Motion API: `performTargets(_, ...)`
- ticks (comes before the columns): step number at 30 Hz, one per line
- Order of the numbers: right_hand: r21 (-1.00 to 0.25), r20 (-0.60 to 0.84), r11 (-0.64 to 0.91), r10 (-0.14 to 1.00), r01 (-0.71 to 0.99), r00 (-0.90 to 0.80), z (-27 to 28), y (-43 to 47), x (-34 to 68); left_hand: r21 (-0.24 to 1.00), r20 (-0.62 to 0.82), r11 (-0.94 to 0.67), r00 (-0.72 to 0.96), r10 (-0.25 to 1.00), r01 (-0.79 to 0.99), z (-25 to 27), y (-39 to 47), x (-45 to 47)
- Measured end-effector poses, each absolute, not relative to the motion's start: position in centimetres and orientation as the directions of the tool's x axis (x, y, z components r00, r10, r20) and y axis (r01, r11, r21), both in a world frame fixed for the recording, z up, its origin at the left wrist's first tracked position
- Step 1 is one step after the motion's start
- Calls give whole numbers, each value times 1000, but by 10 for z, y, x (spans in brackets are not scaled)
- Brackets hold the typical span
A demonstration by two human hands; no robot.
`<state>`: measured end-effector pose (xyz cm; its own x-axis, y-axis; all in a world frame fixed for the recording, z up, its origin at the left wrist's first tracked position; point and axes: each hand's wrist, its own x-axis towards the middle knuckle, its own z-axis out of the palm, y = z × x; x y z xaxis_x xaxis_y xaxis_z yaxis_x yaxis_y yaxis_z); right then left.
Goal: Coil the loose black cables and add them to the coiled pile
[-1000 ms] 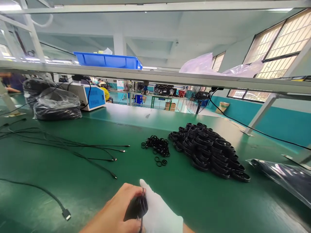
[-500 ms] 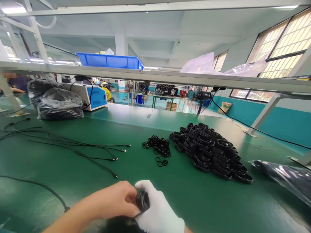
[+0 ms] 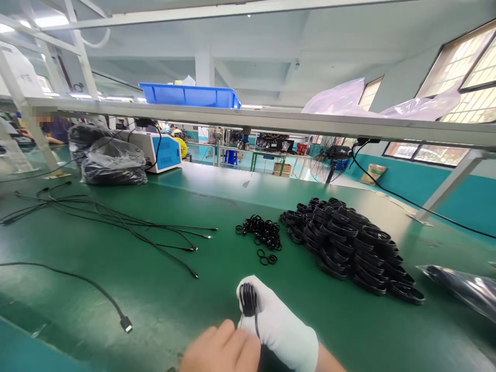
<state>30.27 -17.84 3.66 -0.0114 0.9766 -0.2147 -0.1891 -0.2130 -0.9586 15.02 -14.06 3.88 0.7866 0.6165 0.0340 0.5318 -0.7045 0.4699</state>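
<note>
My right hand (image 3: 277,320), in a white glove, is closed around a small black cable coil (image 3: 248,298) whose loops show over the fingers. A strand runs from the coil down to my bare left hand (image 3: 225,349), which is curled at the bottom edge and slightly blurred. The strand passes behind its fingers, so the grip itself is partly hidden. Ahead on the green table (image 3: 217,294) lies a small heap of black rings (image 3: 263,231), with a few loose rings (image 3: 266,257) in front. A big pile of coiled black cables (image 3: 349,245) stands to the right.
Uncoiled cables (image 3: 124,222) spread across the left, and a single cable with a plug (image 3: 126,323) lies nearer. Behind are bagged black goods (image 3: 116,163) and a white-and-blue machine (image 3: 166,152). A clear bag (image 3: 461,287) lies far right. A shelf beam (image 3: 271,119) crosses overhead.
My left hand has moved down and right, off the coil to below it. My right hand has turned, showing the coil's loops more fully. The view has shifted left.
</note>
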Motion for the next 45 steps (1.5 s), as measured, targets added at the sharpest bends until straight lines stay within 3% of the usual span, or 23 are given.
performTargets(3, -964, -190, -214, 969, -159, -157, 41, -184, 309, 516, -96, -624, 763, 639, 587, 38, -137, 151)
performTargets(6, -908, -110, -215, 950, -359, -291, 34, -186, 309, 710, -236, -436, 771, 592, 552, 48, -121, 148)
performTargets(8, -855, 2, -169, 944, -491, -329, 27, -184, 309, 849, -221, -288, 792, 569, 443, 55, -113, 147)
performTargets(11, -830, 67, -155, 926, -536, -371, 21, -181, 307, 978, -129, -42, 751, 648, 203, 60, -112, 150)
performTargets(15, -849, 21, -156, 945, -505, -327, 19, -181, 305, 992, -89, 125, 695, 714, -1, 51, -120, 164)
performTargets(20, -815, 11, -171, 951, -553, -310, 11, -180, 308, 963, -142, 259, 693, 707, -68, 38, -119, 177)
performTargets(24, -784, -39, -202, 960, -587, -278, 10, -179, 312, 981, -121, 193, 662, 740, -36, 39, -115, 172)
performTargets(28, -748, -67, -322, 906, -580, -417, 13, -178, 315, 967, -7, -146, 593, 805, 209, 58, -113, 160)
performTargets(32, -684, -31, -396, 855, -613, -518, 10, -179, 312, 879, 18, -373, 760, 649, 297, 78, -105, 159)
performTargets(35, -629, -18, -388, 874, -674, -485, 11, -180, 308, 898, -73, -321, 820, 568, 302, 83, -93, 163)
performTargets(38, -658, -26, -268, 942, -704, -334, 17, -178, 303, 938, -170, -158, 808, 564, 307, 80, -81, 166)
performTargets(42, -886, -131, -167, 985, -432, -111, 22, -174, 294, 926, -248, -76, 747, 617, 371, 68, -76, 171)
performTargets(45, -949, -161, -147, 987, -277, 29, 20, -173, 289, 899, -251, -103, 696, 673, 425, 59, -78, 177)
